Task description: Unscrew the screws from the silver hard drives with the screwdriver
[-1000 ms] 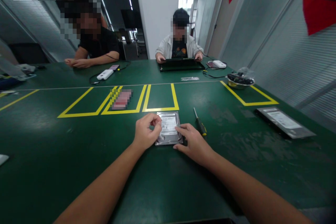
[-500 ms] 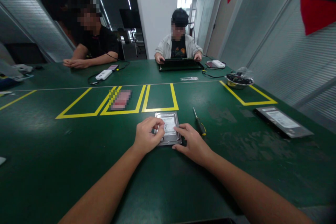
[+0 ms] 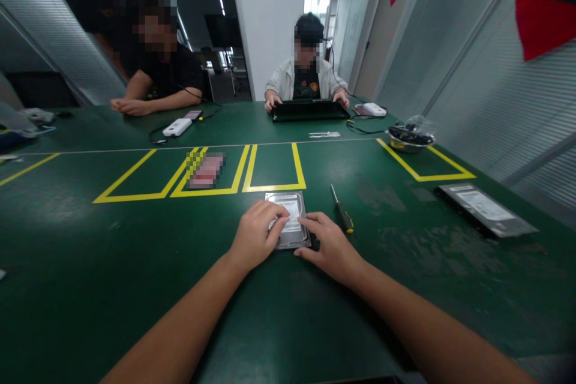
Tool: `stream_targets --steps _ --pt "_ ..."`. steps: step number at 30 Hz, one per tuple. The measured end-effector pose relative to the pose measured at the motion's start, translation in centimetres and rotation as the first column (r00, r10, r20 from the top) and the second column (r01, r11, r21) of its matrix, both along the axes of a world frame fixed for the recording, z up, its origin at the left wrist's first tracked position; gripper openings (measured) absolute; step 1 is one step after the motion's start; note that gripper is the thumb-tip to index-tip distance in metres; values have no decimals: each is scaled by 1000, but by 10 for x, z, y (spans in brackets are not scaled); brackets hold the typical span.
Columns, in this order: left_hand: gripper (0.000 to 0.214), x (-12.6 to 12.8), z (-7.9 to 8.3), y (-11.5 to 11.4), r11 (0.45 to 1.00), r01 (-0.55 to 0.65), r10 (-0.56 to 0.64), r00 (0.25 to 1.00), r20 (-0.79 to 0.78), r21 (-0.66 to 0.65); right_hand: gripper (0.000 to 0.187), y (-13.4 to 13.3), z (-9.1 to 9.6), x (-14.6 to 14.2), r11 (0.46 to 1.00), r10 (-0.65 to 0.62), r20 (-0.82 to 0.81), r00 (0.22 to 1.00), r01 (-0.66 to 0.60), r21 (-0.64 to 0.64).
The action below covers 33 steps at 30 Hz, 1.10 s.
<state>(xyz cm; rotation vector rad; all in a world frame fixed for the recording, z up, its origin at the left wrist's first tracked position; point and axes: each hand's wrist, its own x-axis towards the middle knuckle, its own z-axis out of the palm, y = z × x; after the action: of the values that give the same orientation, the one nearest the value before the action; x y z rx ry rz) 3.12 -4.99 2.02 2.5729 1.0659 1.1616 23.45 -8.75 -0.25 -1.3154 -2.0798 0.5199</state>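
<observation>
A hard drive [image 3: 294, 225] with a white label lies flat on the green table in front of me. Over its left part, my left hand [image 3: 258, 231] is closed in a pinch, thumb against fingertips; whatever it may hold is too small to make out. At the drive's right edge rests my right hand [image 3: 330, 243], its fingers on the side and the thumb by the near corner, steadying the drive. Just beyond that hand lies a screwdriver [image 3: 342, 213] with a black and yellow handle. My left hand hides part of the label.
A second drive-like unit [image 3: 486, 207] in clear wrapping lies at the right. Behind it stands a metal bowl [image 3: 409, 141] of dark parts. Yellow tape outlines [image 3: 274, 188] mark the table, one around a pixelated pink item [image 3: 207, 171]. Across the table, a person [image 3: 306, 72] holds a black panel [image 3: 310, 110].
My left hand has shifted slightly right over the drive, its pinch now nearer the label's middle. My right hand and the drive have stayed in place.
</observation>
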Motion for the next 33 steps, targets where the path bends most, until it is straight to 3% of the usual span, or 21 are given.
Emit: stream_targets --steps 33 --pt "12 0 -4 2 999 -38 37 998 -59 -18 65 0 4 2 999 43 47 998 -42 -15"
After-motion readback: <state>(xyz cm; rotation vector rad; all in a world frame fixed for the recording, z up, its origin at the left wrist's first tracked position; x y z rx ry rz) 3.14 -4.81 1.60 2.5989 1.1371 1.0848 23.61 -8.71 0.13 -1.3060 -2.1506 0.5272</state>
